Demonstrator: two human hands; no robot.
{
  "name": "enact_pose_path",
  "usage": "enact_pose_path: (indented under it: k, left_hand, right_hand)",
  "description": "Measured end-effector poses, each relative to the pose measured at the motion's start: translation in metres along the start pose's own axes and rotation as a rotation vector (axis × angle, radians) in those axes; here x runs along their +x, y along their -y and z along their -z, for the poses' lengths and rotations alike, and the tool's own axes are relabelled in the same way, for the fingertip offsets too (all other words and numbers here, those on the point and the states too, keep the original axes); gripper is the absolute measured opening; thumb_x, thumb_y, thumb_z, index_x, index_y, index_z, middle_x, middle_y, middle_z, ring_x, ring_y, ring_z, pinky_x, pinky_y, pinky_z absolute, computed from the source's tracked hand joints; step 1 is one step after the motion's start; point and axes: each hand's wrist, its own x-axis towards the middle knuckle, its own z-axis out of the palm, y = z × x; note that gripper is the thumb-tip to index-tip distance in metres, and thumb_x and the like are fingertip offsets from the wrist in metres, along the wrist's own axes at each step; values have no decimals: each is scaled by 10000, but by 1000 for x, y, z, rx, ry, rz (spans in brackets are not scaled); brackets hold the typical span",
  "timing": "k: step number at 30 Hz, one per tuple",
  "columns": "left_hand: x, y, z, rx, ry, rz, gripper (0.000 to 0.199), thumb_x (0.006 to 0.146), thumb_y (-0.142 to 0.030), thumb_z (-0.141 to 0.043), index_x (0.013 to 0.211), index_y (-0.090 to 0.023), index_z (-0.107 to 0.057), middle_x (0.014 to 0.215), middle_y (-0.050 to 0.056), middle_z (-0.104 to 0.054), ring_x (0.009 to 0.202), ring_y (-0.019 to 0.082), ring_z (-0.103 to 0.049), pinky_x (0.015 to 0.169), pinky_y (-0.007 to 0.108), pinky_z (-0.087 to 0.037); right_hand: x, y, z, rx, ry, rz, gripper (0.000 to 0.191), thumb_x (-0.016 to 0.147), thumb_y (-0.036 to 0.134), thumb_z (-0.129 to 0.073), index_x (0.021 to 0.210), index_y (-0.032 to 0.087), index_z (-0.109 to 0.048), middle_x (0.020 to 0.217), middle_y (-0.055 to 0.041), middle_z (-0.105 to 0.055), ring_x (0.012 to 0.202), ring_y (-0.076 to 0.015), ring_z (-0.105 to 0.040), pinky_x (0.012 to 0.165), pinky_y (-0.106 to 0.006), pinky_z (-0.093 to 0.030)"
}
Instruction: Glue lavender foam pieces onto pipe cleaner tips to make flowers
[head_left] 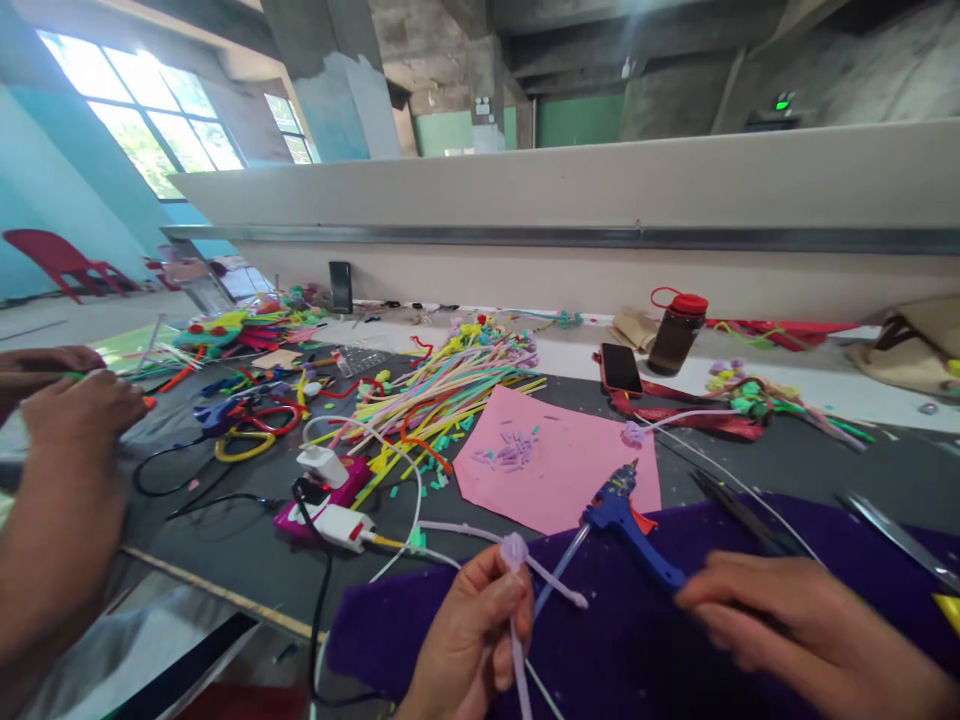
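Nearest, the left hand has its grip pinched on a lilac fuzzy-stem flower, the round head above the fingertips and a stem running down below. The right hand, somewhat blurred, meets the handle end of a blue glue gun; whether its grip is closed on it or only touching, I cannot tell. Under both hands a purple cloth covers part of the dark desk. The gun's nozzle is over a pink sheet bearing lilac snippets. Farther off are a bundle of coloured stems, a phone and a red-lidded bottle.
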Motion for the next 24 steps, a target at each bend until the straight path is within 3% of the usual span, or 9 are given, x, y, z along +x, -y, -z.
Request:
enact_pose_path:
  k: [1, 5, 8, 15, 24]
  left_hand:
    - [1, 1, -1, 37, -1, 11, 190, 701, -290, -653, 633, -155, -537, 427, -52, -501, 258, -6, -246, 262, 119, -168]
    - [2, 4, -1, 115, -14, 40, 175, 702, -286, -644, 635, -168, -534, 401, -54, -505, 253, 9, -251, 273, 146, -127]
    - [-1, 4, 4, 168, -10, 38, 172, 712, -266, -636, 618, -168, -532, 397, -57, -494, 286, 17, -237, 308, 166, -117]
    - [0, 5, 10, 312, -21, 12, 198, 676, -278, -670, 587, -165, -534, 391, -63, -470, 345, 33, -223, 380, 194, -115]
    - [4, 6, 4, 368, 40, -12, 201, 653, -304, -685, 592, -150, -571, 467, -33, -501, 403, 52, -299, 424, 206, -179]
  right_hand:
    - [14, 11, -6, 91, 85, 2, 219, 852, 282, -453, 801, 224, -657, 697, -4, -605, 580, -118, -557, 526, -199, -424]
    - [61, 31, -26, 448, 183, 13, 163, 755, 192, -553, 889, 181, -645, 707, 14, -584, 627, -105, -535, 576, -195, -415]
    - [80, 31, -37, 665, 289, 25, 319, 678, 164, -637, 995, 193, -619, 777, 22, -587, 660, -92, -522, 601, -196, -403]
    - [86, 27, -49, 788, 388, 29, 315, 649, 206, -704, 956, 183, -633, 699, 39, -556, 588, -68, -450, 550, -185, -355]
    - [81, 21, -51, 852, 395, -11, 286, 683, 208, -689, 961, 181, -625, 634, 53, -557, 492, -43, -467, 486, -155, -383]
